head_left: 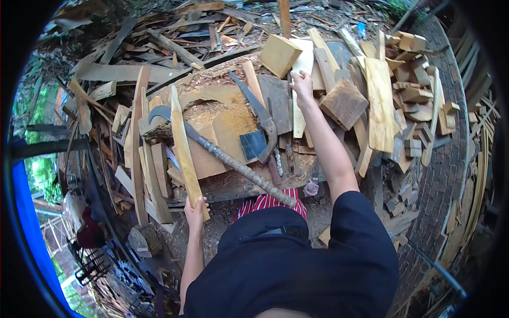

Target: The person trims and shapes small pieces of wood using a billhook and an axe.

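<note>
My left hand (196, 212) is closed around the near end of a long, narrow wooden strip (183, 143), which reaches away across the workbench. Farther off, my right hand (301, 84), fingers curled, is at a pale wooden board (303, 55) that leans among other pieces. Between my arms lies a hooked blade (160, 112) on a long, rough wooden handle (241, 170), its near end close to my waist. Beyond it rests a handsaw (253, 102) with a curved wooden grip, beside a dark square piece (253, 145).
Sawdust covers the thick slab (233, 124) in the middle. Stacked wood blocks (416, 95) and a wide plank (378, 106) stand at the right, near a brick strip (442, 175). More upright strips (139, 148) line the left side, and scrap wood (127, 69) is heaped behind.
</note>
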